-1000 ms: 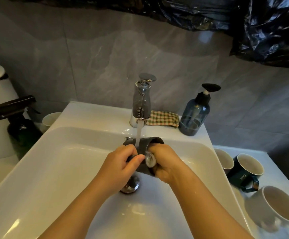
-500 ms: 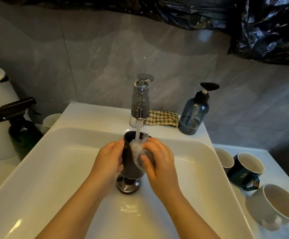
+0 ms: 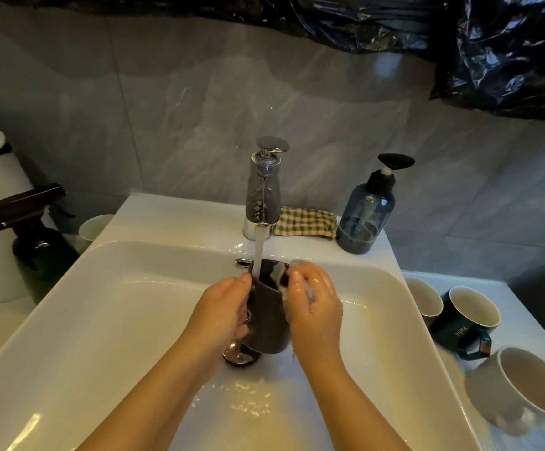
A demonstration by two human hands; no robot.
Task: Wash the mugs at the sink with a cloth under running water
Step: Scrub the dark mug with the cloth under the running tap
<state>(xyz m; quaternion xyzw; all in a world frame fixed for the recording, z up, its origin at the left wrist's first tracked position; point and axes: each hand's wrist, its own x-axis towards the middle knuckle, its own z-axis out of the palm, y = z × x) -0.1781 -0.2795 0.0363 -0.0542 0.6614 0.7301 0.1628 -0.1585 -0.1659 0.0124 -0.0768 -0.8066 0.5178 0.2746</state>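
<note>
Wide white sink (image 3: 102, 320), tap (image 3: 263, 190) running: mid-wash, I'd say, with more to come. On the worktop (image 3: 521, 330) to the right wait a white mug (image 3: 525, 385), a green mug (image 3: 469, 310) and a third mug (image 3: 424, 297), half cut off by the sink's edge. Washed or not? Can't tell. Over the drain, the dark mug (image 3: 269, 317) stands upright under the water stream (image 3: 258, 249). Left hand (image 3: 222, 307): grip wrapped round its side. Right hand (image 3: 313, 307): grip pinching a pale wet cloth (image 3: 298, 264) against the rim. Hidden from here: the mug's handle, its inside, most of the cloth.
</note>
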